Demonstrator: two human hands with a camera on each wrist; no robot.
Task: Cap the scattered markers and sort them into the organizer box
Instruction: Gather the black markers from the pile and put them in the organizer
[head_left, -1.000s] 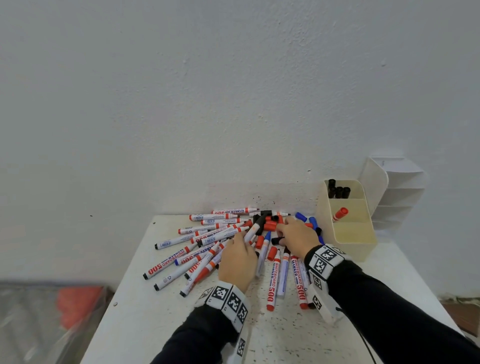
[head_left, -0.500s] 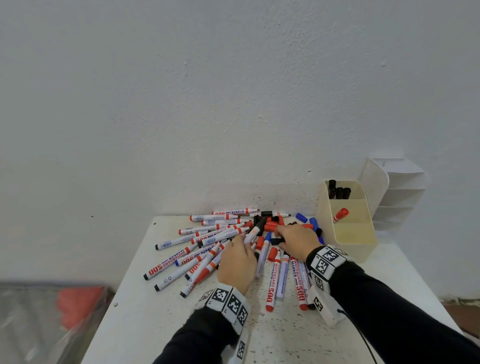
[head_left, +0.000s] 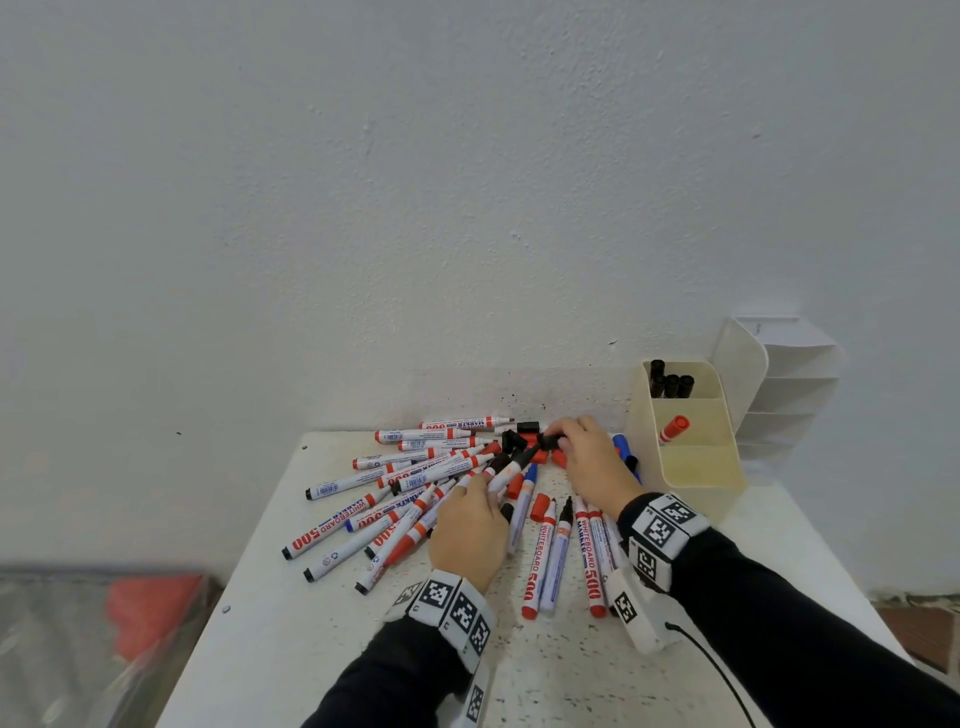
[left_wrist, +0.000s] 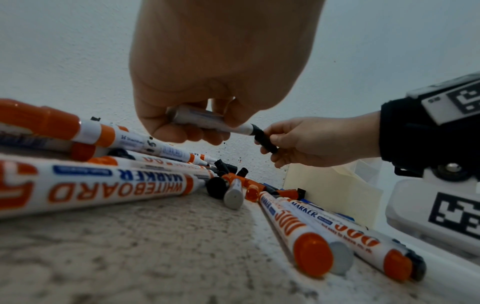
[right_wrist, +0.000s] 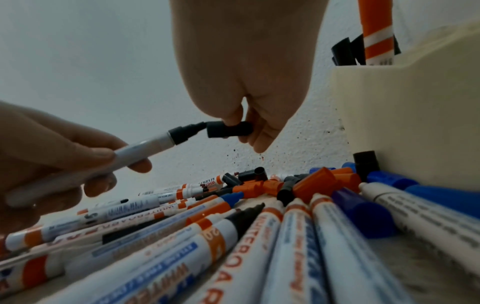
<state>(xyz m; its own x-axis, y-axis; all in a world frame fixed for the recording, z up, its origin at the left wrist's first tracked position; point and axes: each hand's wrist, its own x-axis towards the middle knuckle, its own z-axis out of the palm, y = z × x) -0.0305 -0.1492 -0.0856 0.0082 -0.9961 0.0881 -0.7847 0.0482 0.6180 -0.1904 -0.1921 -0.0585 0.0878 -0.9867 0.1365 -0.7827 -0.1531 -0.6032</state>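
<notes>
White table (head_left: 270, 639), left hand (head_left: 470, 525) now lifting black marker (right_wrist: 145, 146), right hand (head_left: 587, 457) newly pinching black cap (right_wrist: 228, 129) at its tip.

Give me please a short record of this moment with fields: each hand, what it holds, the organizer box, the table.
left hand: grips a black marker, tip uncapped
right hand: pinches a black cap, its mouth right at the marker tip, not pushed on
organizer box: back compartment holds black markers, middle one a red marker, front one looks empty
table: many loose markers and caps in red, blue, black
</notes>
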